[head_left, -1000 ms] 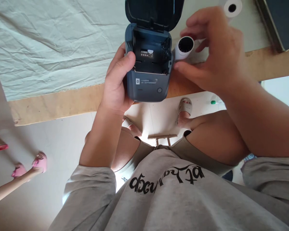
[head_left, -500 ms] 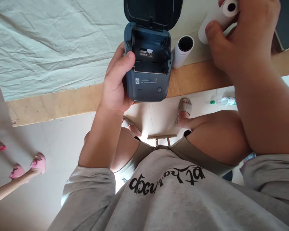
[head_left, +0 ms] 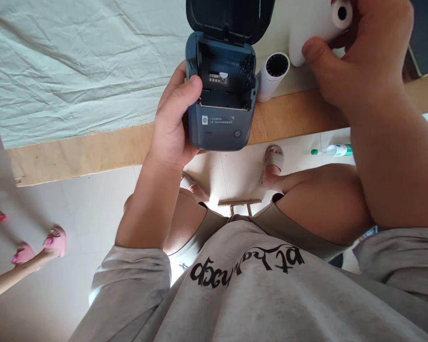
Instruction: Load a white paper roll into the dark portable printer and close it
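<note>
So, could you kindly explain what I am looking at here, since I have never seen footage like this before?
This is one view from a camera worn on a person's head, looking down past their grey sweatshirt at their own two bare hands. No machine is doing the work.

The left hand grips a small dark blue printer at the table's edge; its lid is flipped open and the paper bay looks empty. The right hand is closed on a white paper roll near the top of the picture. A second roll lies on the table beside the printer, untouched.

The table is wooden, partly covered by a pale wrinkled cloth. Below it you see the floor, the person's knees and sandals, and another person's pink sandals at the left.
</note>
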